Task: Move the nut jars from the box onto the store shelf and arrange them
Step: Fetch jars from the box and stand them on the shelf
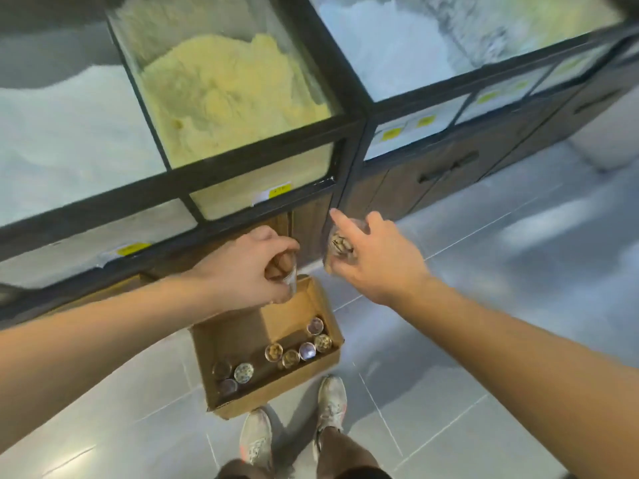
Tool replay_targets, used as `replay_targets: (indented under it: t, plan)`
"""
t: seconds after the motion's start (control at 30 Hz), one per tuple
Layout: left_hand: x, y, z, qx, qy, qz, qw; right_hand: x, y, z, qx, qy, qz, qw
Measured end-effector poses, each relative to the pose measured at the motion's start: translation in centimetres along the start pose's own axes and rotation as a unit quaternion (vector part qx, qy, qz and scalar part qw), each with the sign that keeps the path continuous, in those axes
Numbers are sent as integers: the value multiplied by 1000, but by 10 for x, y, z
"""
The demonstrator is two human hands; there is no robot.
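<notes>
An open cardboard box (242, 330) stands on the floor in front of my feet, with several clear nut jars (291, 357) left upright inside it. My left hand (242, 271) grips a clear jar of brown nuts (285, 271) above the box's far edge. My right hand (373, 261) holds a second clear nut jar (337, 247) raised near the corner of the black-framed counter, its index finger stretched out along the jar. No store shelf shows in this view.
Black-framed glass bins hold yellow powder (224, 91) and white powder (62, 133), with yellow price tags on their fronts. Wooden cabinet doors (432, 174) run below. Grey floor tiles (484, 305) spread to the right. My shoes (330, 402) stand just behind the box.
</notes>
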State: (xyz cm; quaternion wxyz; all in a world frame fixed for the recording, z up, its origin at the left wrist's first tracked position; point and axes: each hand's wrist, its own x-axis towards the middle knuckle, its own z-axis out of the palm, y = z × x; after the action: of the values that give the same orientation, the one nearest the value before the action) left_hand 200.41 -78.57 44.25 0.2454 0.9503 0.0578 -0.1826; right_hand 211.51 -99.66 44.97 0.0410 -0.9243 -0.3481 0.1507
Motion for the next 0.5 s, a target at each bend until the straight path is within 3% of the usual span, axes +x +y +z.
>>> replay_targets:
  t: [0.27,0.5]
  plan:
    - [-74,124,-156,-7,81,154,985,-122,-11,-173,32,87,122,988]
    - [-118,232,-215,5,91,264,960,-234,-11,-256,26,149,211,966]
